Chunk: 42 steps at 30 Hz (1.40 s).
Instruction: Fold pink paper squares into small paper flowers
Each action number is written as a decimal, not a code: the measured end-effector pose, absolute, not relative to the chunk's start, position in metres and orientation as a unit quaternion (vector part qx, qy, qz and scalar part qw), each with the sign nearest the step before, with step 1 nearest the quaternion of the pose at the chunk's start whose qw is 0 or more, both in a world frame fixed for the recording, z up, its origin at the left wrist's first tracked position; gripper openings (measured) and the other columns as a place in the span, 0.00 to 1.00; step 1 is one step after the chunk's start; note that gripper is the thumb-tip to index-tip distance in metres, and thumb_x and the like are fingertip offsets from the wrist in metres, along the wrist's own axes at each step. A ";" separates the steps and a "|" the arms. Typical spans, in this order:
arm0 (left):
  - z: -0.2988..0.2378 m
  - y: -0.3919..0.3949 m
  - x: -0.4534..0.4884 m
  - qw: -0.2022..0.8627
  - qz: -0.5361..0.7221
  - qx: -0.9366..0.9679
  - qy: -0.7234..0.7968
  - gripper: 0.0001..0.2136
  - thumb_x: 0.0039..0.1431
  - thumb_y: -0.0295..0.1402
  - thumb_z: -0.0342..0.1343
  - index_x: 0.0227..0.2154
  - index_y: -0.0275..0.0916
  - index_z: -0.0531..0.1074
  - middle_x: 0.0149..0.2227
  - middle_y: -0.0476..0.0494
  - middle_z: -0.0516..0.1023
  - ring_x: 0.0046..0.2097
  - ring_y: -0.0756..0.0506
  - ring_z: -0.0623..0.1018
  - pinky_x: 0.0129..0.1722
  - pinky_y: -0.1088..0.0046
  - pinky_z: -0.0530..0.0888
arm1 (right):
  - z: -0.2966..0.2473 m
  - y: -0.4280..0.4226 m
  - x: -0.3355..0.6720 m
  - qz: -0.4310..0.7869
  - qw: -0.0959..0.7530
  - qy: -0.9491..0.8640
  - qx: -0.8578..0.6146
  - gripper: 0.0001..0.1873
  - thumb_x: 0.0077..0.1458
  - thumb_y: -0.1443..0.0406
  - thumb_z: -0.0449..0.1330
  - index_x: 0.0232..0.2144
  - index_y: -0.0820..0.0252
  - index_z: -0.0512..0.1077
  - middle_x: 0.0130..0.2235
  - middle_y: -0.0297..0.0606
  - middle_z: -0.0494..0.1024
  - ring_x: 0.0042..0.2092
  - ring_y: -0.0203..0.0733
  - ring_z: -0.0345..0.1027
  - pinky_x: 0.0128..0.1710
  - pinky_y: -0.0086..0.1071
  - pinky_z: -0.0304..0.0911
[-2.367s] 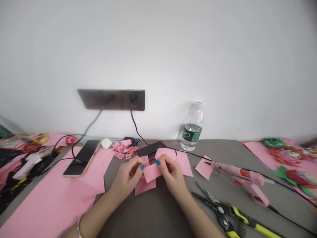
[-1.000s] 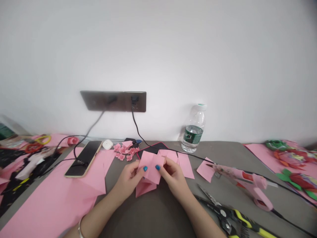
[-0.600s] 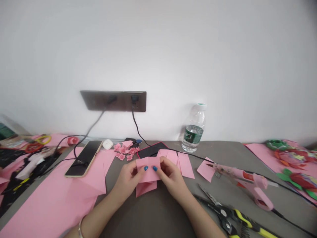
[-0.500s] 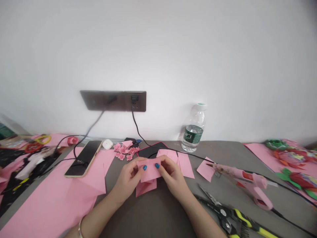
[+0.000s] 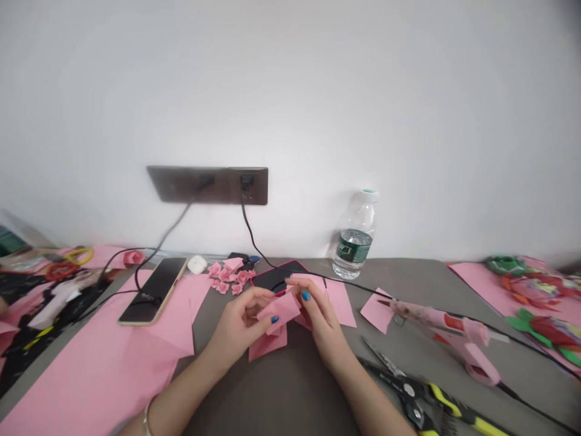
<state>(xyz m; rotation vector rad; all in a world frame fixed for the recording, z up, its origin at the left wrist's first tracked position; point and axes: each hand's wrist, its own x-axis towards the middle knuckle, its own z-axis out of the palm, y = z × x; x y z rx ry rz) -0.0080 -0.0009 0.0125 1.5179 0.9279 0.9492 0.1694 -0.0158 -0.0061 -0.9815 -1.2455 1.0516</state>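
Note:
A small folded piece of pink paper (image 5: 284, 310) is pinched between the thumb and fingers of my left hand (image 5: 240, 324), tilted up toward the right. My right hand (image 5: 320, 321) is at its upper right edge, with thumb and forefinger closed around the corner; the exact contact is partly hidden. Both thumbs have blue nails. Beneath the hands lies another pink paper square (image 5: 269, 346) on the grey table. More pink paper pieces (image 5: 342, 303) lie just behind my right hand. Several small folded pink paper flowers (image 5: 227, 278) are clustered beyond my left hand.
On the left, a phone (image 5: 154, 290) rests on large pink sheets (image 5: 100, 369). To the right lie a pink glue gun (image 5: 454, 327), yellow-and-black handled pliers (image 5: 413, 390) and a loose pink square (image 5: 377, 312). A water bottle (image 5: 354, 239) stands by the wall. Black cables cross the table.
The pink paper has turned from level and facing me to a slant, its right side higher. My right thumb has shifted up and right, away from the left thumb.

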 end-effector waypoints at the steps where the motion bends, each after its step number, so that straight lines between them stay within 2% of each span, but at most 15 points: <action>1: 0.012 -0.001 -0.008 0.532 0.400 0.631 0.399 0.12 0.54 0.32 0.60 0.41 0.38 0.71 0.33 0.45 0.80 0.35 0.45 0.79 0.34 0.73 0.75 | -0.007 -0.016 0.168 0.478 0.577 -0.526 -0.403 0.21 0.61 0.49 0.51 0.46 0.55 0.70 0.36 0.38 0.72 0.35 0.42 0.66 0.35 0.33 0.63; 2: 0.012 -0.001 -0.008 0.528 0.400 0.627 0.410 0.11 0.54 0.32 0.59 0.40 0.37 0.72 0.32 0.45 0.80 0.35 0.46 0.79 0.33 0.73 0.75 | -0.008 -0.016 0.167 0.506 0.574 -0.521 -0.378 0.23 0.60 0.48 0.53 0.48 0.55 0.69 0.35 0.38 0.71 0.33 0.41 0.65 0.33 0.32 0.63; 4: 0.013 -0.001 -0.008 0.524 0.397 0.623 0.424 0.09 0.54 0.32 0.58 0.38 0.37 0.73 0.31 0.45 0.79 0.33 0.46 0.79 0.31 0.74 0.75 | -0.009 -0.014 0.164 0.519 0.570 -0.520 -0.367 0.23 0.52 0.50 0.63 0.45 0.56 0.68 0.36 0.37 0.71 0.33 0.40 0.65 0.31 0.30 0.63; 7: 0.014 -0.001 -0.008 0.527 0.393 0.624 0.421 0.07 0.54 0.32 0.59 0.36 0.36 0.74 0.30 0.46 0.79 0.33 0.46 0.78 0.31 0.74 0.75 | -0.008 -0.012 0.162 0.519 0.550 -0.527 -0.387 0.16 0.52 0.53 0.64 0.32 0.59 0.70 0.30 0.34 0.70 0.31 0.38 0.64 0.30 0.29 0.61; 9: 0.014 -0.002 -0.007 0.541 0.385 0.629 0.405 0.08 0.55 0.33 0.58 0.37 0.36 0.73 0.31 0.45 0.79 0.33 0.46 0.79 0.33 0.73 0.75 | -0.007 -0.011 0.162 0.517 0.546 -0.527 -0.395 0.17 0.53 0.52 0.63 0.28 0.59 0.70 0.27 0.33 0.69 0.29 0.37 0.62 0.29 0.29 0.60; 13: 0.012 -0.002 -0.007 0.530 0.377 0.653 0.387 0.10 0.61 0.38 0.54 0.34 0.35 0.74 0.31 0.45 0.78 0.31 0.47 0.77 0.32 0.74 0.73 | -0.003 -0.012 0.163 0.516 0.546 -0.527 -0.398 0.17 0.53 0.51 0.62 0.27 0.60 0.71 0.26 0.34 0.70 0.29 0.38 0.63 0.30 0.30 0.61; 18: 0.011 -0.001 -0.010 0.492 0.380 0.667 0.410 0.12 0.61 0.38 0.55 0.27 0.36 0.73 0.26 0.48 0.75 0.29 0.48 0.74 0.28 0.77 0.69 | -0.003 -0.013 0.160 0.524 0.544 -0.524 -0.394 0.16 0.52 0.52 0.63 0.28 0.60 0.72 0.28 0.35 0.71 0.30 0.39 0.64 0.30 0.30 0.61; 24: 0.010 -0.001 -0.009 0.513 0.399 0.640 0.410 0.11 0.59 0.39 0.56 0.28 0.35 0.74 0.29 0.45 0.79 0.29 0.47 0.77 0.29 0.75 0.72 | -0.007 -0.010 0.160 0.503 0.540 -0.519 -0.430 0.22 0.50 0.47 0.62 0.21 0.59 0.67 0.21 0.30 0.65 0.24 0.35 0.57 0.24 0.28 0.56; 28: 0.010 -0.003 -0.008 0.581 0.372 0.596 0.410 0.12 0.59 0.42 0.56 0.32 0.36 0.73 0.23 0.48 0.78 0.22 0.47 0.77 0.21 0.76 0.71 | -0.005 -0.012 0.160 0.481 0.548 -0.530 -0.434 0.23 0.52 0.47 0.61 0.21 0.58 0.66 0.21 0.30 0.63 0.24 0.35 0.56 0.24 0.28 0.55; 31: 0.010 -0.004 -0.008 0.599 0.361 0.584 0.413 0.13 0.59 0.43 0.56 0.28 0.38 0.70 0.17 0.51 0.74 0.16 0.49 0.75 0.15 0.79 0.67 | -0.004 -0.013 0.160 0.466 0.554 -0.535 -0.436 0.23 0.53 0.48 0.61 0.20 0.58 0.64 0.21 0.30 0.62 0.24 0.35 0.54 0.24 0.29 0.53; 34: 0.010 -0.005 -0.008 0.587 0.357 0.596 0.416 0.14 0.60 0.42 0.55 0.26 0.38 0.68 0.16 0.51 0.74 0.14 0.51 0.72 0.13 0.81 0.63 | -0.004 -0.014 0.159 0.454 0.557 -0.538 -0.441 0.23 0.54 0.48 0.60 0.20 0.58 0.64 0.21 0.30 0.62 0.24 0.35 0.54 0.24 0.29 0.53; 39: 0.009 -0.004 -0.007 0.573 0.338 0.622 0.413 0.15 0.61 0.44 0.53 0.25 0.39 0.66 0.18 0.52 0.72 0.17 0.50 0.73 0.16 0.79 0.65 | -0.006 -0.013 0.160 0.451 0.552 -0.536 -0.452 0.24 0.53 0.47 0.60 0.19 0.58 0.63 0.21 0.29 0.60 0.24 0.35 0.52 0.23 0.28 0.51; 42: 0.008 -0.004 -0.008 0.493 0.345 0.686 0.409 0.17 0.63 0.43 0.51 0.24 0.37 0.68 0.20 0.51 0.68 0.21 0.51 0.69 0.19 0.78 0.61 | -0.006 -0.015 0.160 0.466 0.539 -0.542 -0.446 0.23 0.51 0.48 0.62 0.20 0.58 0.63 0.22 0.29 0.60 0.24 0.34 0.52 0.23 0.28 0.50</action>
